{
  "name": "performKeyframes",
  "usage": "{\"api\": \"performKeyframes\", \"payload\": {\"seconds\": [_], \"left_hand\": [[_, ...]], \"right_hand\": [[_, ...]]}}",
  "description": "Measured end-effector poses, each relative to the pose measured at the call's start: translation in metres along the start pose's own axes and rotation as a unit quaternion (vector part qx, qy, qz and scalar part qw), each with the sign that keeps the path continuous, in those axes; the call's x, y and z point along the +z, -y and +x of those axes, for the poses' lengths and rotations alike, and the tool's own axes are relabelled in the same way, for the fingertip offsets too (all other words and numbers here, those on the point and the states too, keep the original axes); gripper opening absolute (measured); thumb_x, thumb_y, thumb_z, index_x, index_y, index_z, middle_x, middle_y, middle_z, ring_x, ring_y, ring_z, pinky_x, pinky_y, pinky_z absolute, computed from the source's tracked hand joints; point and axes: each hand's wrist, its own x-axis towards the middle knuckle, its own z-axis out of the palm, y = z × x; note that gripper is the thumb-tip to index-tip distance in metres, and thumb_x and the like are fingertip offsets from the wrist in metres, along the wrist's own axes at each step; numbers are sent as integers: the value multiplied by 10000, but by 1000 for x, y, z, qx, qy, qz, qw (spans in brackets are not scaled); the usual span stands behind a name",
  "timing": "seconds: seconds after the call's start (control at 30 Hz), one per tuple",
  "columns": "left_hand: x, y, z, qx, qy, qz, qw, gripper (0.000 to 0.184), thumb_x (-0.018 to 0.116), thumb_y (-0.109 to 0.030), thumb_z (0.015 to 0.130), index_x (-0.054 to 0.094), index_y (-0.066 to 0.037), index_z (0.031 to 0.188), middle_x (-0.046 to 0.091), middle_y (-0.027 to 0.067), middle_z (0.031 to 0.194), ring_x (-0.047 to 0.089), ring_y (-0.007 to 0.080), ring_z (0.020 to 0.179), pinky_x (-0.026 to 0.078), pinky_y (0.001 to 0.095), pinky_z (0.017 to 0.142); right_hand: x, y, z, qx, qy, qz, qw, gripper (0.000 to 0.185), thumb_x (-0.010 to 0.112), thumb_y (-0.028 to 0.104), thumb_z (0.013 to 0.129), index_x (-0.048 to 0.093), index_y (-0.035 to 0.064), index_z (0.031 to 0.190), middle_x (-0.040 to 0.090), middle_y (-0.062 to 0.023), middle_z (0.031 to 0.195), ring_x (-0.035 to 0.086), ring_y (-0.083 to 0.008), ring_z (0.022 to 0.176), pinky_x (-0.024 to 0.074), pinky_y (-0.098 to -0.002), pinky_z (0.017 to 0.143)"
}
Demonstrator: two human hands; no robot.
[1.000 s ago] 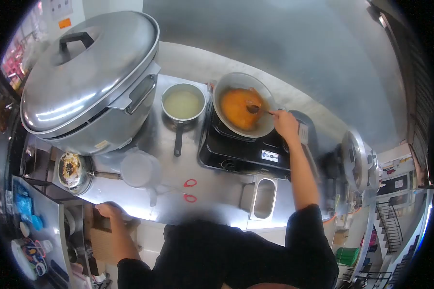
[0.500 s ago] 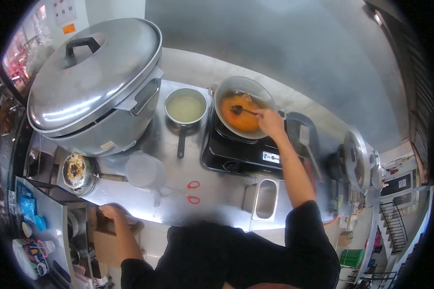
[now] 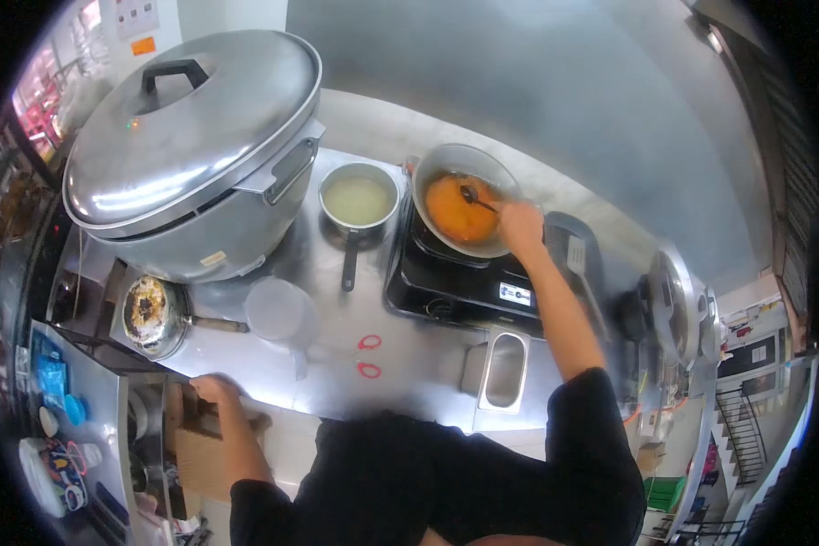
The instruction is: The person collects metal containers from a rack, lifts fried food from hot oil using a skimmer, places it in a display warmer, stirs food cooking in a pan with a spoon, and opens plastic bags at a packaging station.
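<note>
My right hand [image 3: 521, 227] is closed around the handle of a dark spoon [image 3: 470, 195]. The spoon's head dips into orange liquid [image 3: 460, 218] inside a deep grey pan [image 3: 441, 160]. That pan sits on a black portable stove [image 3: 455, 289]. Down at the counter's front left edge is my left hand [image 3: 214, 389], its fingers curled. Whether it grips the edge or something else there is hidden. Left of the stove stands a saucepan [image 3: 357, 202] of pale liquid, its black handle pointing towards me.
A large lidded metal pot [image 3: 191, 136] fills the back left. Nearer lie a crusted small pan [image 3: 152, 311], a translucent jug [image 3: 280, 311] and red-handled scissors [image 3: 369, 369]. A steel container [image 3: 504, 371] is in front of the stove; a slotted spatula [image 3: 576, 257] rests to its right.
The spoon's head has moved right and slightly up through the orange liquid, along with my right hand. My left hand stays by the counter edge. The whole view has shifted slightly.
</note>
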Motion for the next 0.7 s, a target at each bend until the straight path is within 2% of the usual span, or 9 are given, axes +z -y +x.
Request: {"api": "performKeyframes", "payload": {"seconds": [0.23, 0.27, 0.3, 0.33, 0.4, 0.43, 0.5, 0.57, 0.7], "left_hand": [[4, 12, 23, -20, -14, 30, 999, 629, 256, -419, 975, 494, 103, 1235, 475, 275, 1306, 485, 408, 1168, 372, 455, 1018], [4, 6, 13, -17, -21, 27, 999, 622, 289, -432, 973, 546, 99, 1170, 553, 278, 1204, 552, 418, 1073, 438, 457, 947], [22, 50, 64, 20, -77, 72, 994, 617, 314, -445, 972, 582, 94, 1110, 626, 264, 1065, 618, 403, 947, 504, 449, 838], [10, 19, 22, -24, -36, 7, 999, 585, 316, -423, 984, 608, 84, 1025, 662, 238, 936, 647, 368, 840, 534, 428, 741], [29, 89, 93, 107, -40, 118, 986, 525, 297, -356, 1001, 602, 61, 912, 656, 203, 825, 625, 318, 754, 520, 415, 677], [23, 62, 60, 70, -72, 96, 990, 537, 372, -436, 967, 631, 29, 1037, 670, 164, 924, 647, 292, 834, 525, 352, 751], [43, 86, 87, 15, -82, 63, 994, 590, 304, -423, 977, 623, 73, 991, 654, 243, 973, 628, 382, 889, 481, 466, 778], [11, 14, 12, 15, -78, 29, 996, 584, 301, -406, 971, 627, 78, 979, 641, 274, 983, 617, 416, 904, 462, 493, 811], [7, 16, 14, 48, -83, 33, 995, 562, 310, -387, 956, 625, 78, 985, 618, 302, 981, 587, 463, 935, 448, 498, 837]], "right_hand": [[-19, -14, -33, -30, -62, -7, 998, 309, 548, 72, 781, 687, 168, 1040, 676, -120, 851, 660, -289, 780, 523, -406, 679], [-20, -19, -32, -11, -56, -13, 998, 295, 544, 62, 782, 686, 154, 1023, 677, -125, 874, 661, -292, 787, 524, -406, 685], [-23, -23, -27, 43, 44, -73, 995, 243, 538, 48, 783, 668, 101, 982, 664, -141, 906, 654, -306, 814, 522, -410, 684], [-21, -31, -32, -11, -73, -75, 994, 187, 518, 138, 834, 687, 63, 861, 674, -144, 827, 675, -307, 736, 546, -418, 622], [17, -50, -16, 9, -95, -81, 992, 205, 494, 177, 890, 668, 69, 895, 660, -139, 870, 666, -304, 774, 539, -426, 636], [34, -59, -12, 7, -137, -50, 989, 211, 478, 201, 914, 651, 88, 958, 644, -127, 898, 650, -294, 813, 530, -428, 671], [59, -71, 1, -20, -130, -66, 989, 220, 514, 133, 875, 617, 138, 1070, 625, -125, 965, 619, -296, 899, 513, -408, 749], [66, -63, 9, -21, -158, -25, 987, 311, 491, 31, 840, 598, 95, 1125, 610, -165, 978, 600, -317, 911, 498, -411, 778], [75, -53, 18, -16, -82, -14, 996, 239, 457, 56, 855, 620, 49, 1029, 622, -190, 957, 607, -352, 901, 488, -426, 780]]}}
